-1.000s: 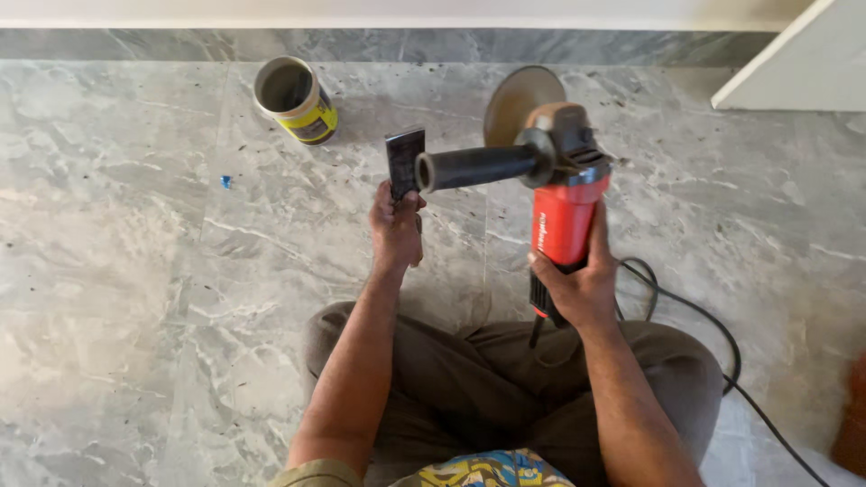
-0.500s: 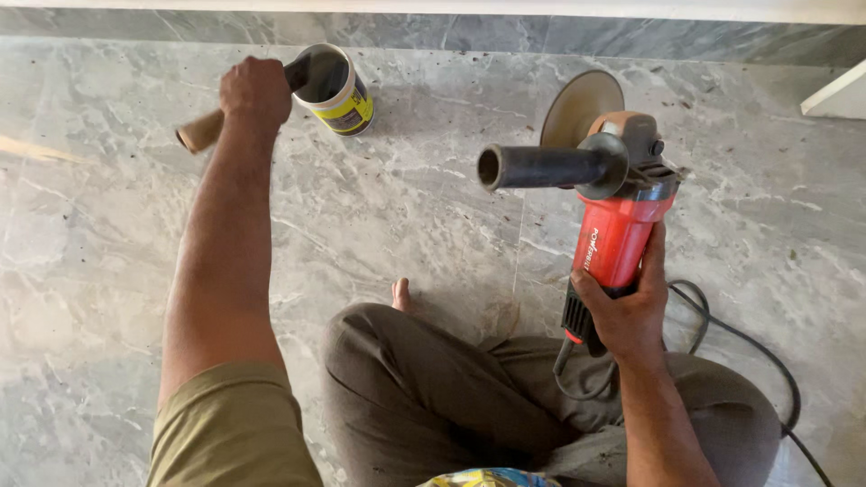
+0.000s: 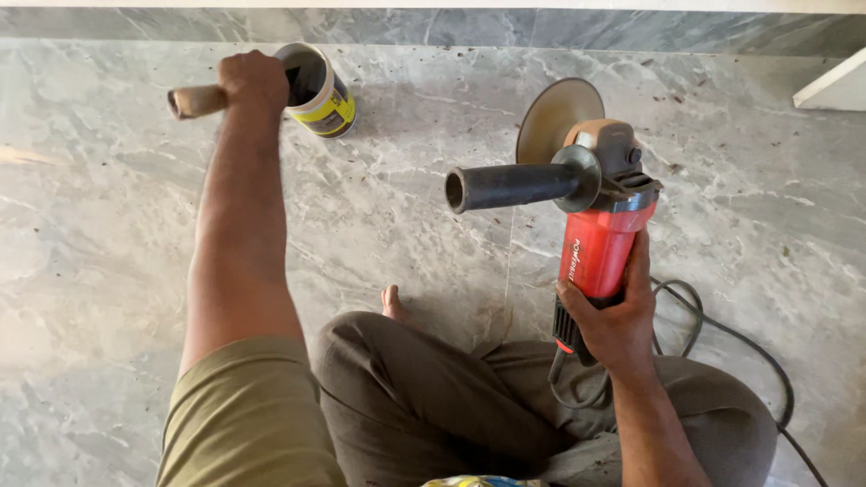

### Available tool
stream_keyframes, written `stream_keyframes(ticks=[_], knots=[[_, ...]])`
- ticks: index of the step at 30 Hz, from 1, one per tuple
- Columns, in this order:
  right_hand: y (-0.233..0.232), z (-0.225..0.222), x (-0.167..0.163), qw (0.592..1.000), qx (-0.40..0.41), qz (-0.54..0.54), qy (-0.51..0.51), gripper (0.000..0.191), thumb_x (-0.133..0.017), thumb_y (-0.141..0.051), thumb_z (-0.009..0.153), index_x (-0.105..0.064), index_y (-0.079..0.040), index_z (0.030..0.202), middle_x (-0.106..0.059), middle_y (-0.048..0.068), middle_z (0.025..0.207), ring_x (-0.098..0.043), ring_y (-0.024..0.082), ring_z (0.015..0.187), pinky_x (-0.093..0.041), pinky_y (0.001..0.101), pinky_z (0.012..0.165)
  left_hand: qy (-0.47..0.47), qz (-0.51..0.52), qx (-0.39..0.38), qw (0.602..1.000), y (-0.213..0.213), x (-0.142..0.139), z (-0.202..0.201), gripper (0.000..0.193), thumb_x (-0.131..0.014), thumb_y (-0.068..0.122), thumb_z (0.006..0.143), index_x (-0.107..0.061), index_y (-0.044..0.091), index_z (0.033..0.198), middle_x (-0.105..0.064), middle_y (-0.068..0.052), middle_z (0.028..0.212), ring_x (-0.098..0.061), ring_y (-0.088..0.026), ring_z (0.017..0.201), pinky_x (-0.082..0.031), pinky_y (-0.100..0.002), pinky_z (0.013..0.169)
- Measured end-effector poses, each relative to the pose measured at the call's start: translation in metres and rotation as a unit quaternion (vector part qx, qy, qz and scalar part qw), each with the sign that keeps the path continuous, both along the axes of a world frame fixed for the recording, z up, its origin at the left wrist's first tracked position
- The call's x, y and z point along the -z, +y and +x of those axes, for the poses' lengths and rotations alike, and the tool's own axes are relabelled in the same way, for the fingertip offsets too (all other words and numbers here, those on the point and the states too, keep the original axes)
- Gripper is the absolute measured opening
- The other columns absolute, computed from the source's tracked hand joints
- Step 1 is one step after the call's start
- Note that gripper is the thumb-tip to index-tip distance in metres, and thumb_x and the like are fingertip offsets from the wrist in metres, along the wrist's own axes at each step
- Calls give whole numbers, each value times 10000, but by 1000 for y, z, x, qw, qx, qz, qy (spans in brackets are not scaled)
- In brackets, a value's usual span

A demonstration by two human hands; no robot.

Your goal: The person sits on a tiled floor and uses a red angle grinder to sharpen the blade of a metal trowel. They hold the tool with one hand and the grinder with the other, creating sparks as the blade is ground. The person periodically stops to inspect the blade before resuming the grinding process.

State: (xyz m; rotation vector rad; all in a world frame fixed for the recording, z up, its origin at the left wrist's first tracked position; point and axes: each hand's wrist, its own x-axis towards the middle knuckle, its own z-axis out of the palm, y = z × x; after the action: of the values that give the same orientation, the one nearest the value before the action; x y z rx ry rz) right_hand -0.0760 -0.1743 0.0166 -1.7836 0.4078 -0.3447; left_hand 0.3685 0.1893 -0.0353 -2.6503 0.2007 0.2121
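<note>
Left hand (image 3: 255,83) closed around wooden handle (image 3: 191,100), touching tin (image 3: 317,88); handle's long axis level, working end hidden inside tin. Right hand (image 3: 613,320) clamped on red grinder (image 3: 603,236), well right of tin, disc (image 3: 552,117) upright, cord (image 3: 722,334) trailing.

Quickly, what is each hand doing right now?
Left hand: closed on a wooden handle at the tin can.
Right hand: closed, holding the red angle grinder.

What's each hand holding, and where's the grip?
Right hand: red angle grinder, by the rear of its body. Left hand: wooden-handled tool by its handle, working end in the can.
</note>
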Motion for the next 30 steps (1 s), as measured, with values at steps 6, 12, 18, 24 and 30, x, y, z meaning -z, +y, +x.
stream_keyframes(ticks=[6,12,18,24,30], knots=[[12,-8,-4,995,-37,-74,-60,979,-791,-67,820,-259,1,1638,-654,141,1314,-654,196,1136,-536,352,997,-239,-412,-16,879,55,-12,-99,279,-662,129,903,-669,86,1178,-737,-214,949,-655,-478,918,-502,-584,718],[26,-16,-8,987,-40,-136,-80,994,-827,-172,788,-282,40,1591,-709,181,1207,-723,238,1044,-568,363,918,-55,-938,-40,341,-38,24,-222,223,-616,-1,1004,-562,73,1208,-679,-33,1035,-666,-146,825,-532,-299,721],[29,-26,-16,970,-57,-214,-97,970,-836,-197,783,-320,66,1561,-711,238,1215,-745,319,1074,-581,404,916,65,-967,-66,237,-140,39,-295,175,-625,92,1064,-607,52,1234,-682,-85,965,-649,-145,836,-538,-304,744],[33,-25,-16,968,-74,-225,-78,943,-836,-214,803,-339,45,1561,-732,233,1187,-763,342,1054,-606,407,882,33,-885,-56,460,-163,57,-311,231,-609,186,1050,-598,49,1235,-681,-43,1041,-615,-100,924,-537,-292,807],[33,-21,-17,968,-74,-232,-63,945,-845,-213,803,-340,37,1562,-735,229,1174,-766,343,1038,-613,407,867,50,-874,-48,480,-167,71,-312,288,-592,193,1027,-555,46,1271,-672,-40,1053,-627,-105,943,-540,-294,827]])
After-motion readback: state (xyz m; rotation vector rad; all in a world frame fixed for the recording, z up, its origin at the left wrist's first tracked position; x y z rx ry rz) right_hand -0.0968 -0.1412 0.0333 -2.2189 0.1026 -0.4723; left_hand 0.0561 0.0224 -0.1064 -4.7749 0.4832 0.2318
